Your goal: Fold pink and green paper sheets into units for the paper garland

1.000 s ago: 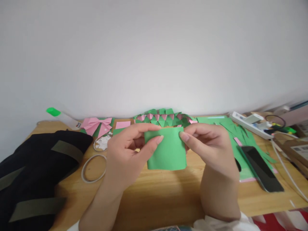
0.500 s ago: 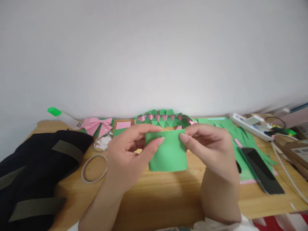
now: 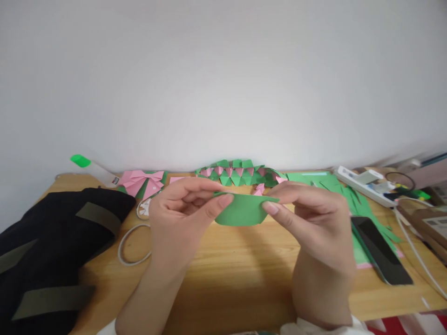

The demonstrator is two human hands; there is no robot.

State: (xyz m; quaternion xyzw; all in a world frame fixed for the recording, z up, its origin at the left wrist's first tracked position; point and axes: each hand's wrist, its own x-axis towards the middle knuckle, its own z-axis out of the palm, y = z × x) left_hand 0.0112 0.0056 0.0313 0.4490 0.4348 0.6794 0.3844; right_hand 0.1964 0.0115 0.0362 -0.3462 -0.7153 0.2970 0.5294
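Note:
A small green paper (image 3: 240,211) is held above the wooden table (image 3: 230,284), its lower part curving away so that only a shallow band shows. My left hand (image 3: 185,214) pinches its left upper corner between thumb and forefinger. At the right upper corner, my right hand (image 3: 309,214) grips it the same way. Behind the paper lies a green and pink folded-paper chain (image 3: 237,171), with a small pink folded piece (image 3: 259,189) in front of it.
On the left are a black cloth (image 3: 70,232), a white ring (image 3: 120,246), a pink paper bow (image 3: 143,182) and a green-capped tube (image 3: 99,173). To the right lie green sheets (image 3: 366,204), a phone (image 3: 382,251) and a power strip (image 3: 363,186).
The green paper has tilted or curved, so less of its face shows. Both hands still hold it; my right hand has shifted slightly right and down.

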